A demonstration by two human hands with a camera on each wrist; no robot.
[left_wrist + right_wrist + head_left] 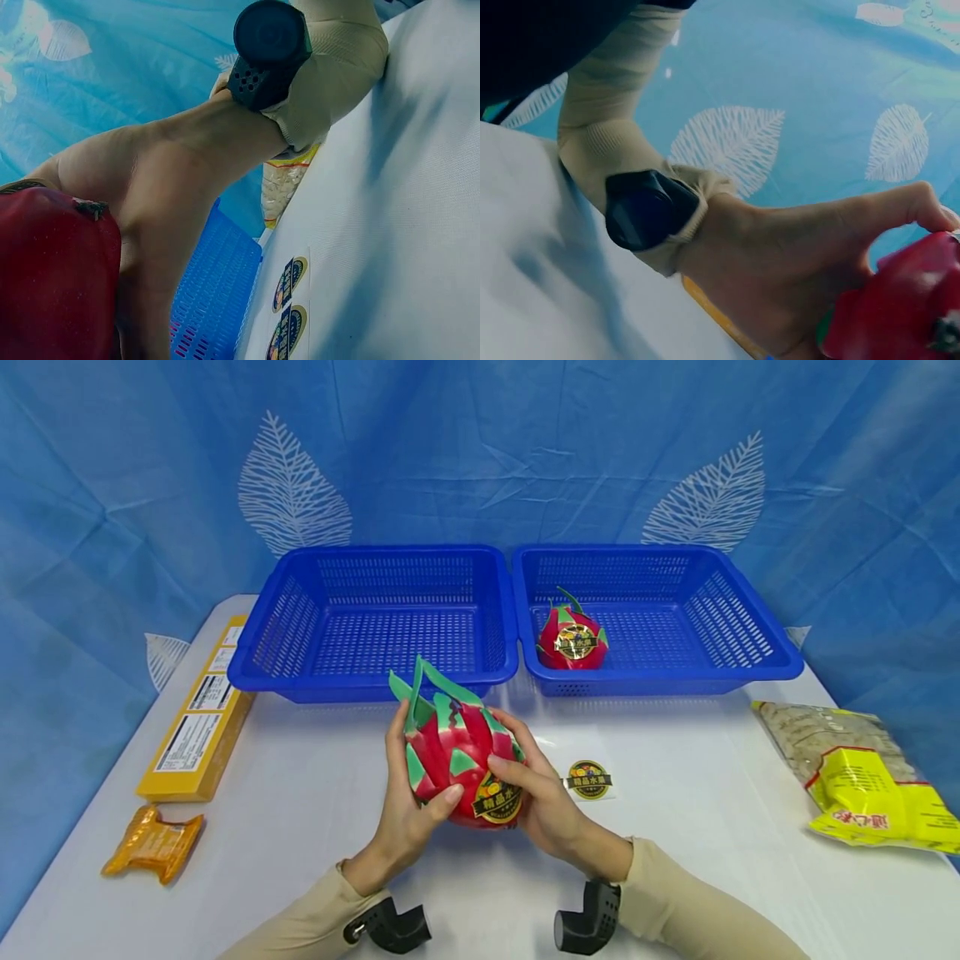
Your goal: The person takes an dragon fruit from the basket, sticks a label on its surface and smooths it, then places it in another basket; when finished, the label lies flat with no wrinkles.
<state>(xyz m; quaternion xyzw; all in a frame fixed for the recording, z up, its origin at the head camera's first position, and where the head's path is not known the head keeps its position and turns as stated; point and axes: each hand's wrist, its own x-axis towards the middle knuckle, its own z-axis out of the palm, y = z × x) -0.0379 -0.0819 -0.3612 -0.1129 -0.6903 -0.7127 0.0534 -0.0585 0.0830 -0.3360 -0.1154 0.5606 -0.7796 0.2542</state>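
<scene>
Both hands hold a large red dragon fruit (450, 752) with green leafy tips, above the front middle of the table. My left hand (408, 806) grips its left side, thumb along the front. On the opposite side my right hand (551, 793) holds it, with the thumb at the upper edge of a round black-and-gold sticker (498, 800) on the skin. In the left wrist view the right hand (161, 180) shows beside the red fruit (56, 277). The left hand (780, 255) appears in the right wrist view, its thumb touching the fruit (896, 300).
A sticker sheet (590, 779) lies right of the hands. Behind stand two blue baskets, the left basket (375, 683) and the right basket (667, 677), which contains a smaller dragon fruit (566, 653). A yellow box (197, 727) and orange packet (153, 845) lie left, a yellow bag (862, 781) right.
</scene>
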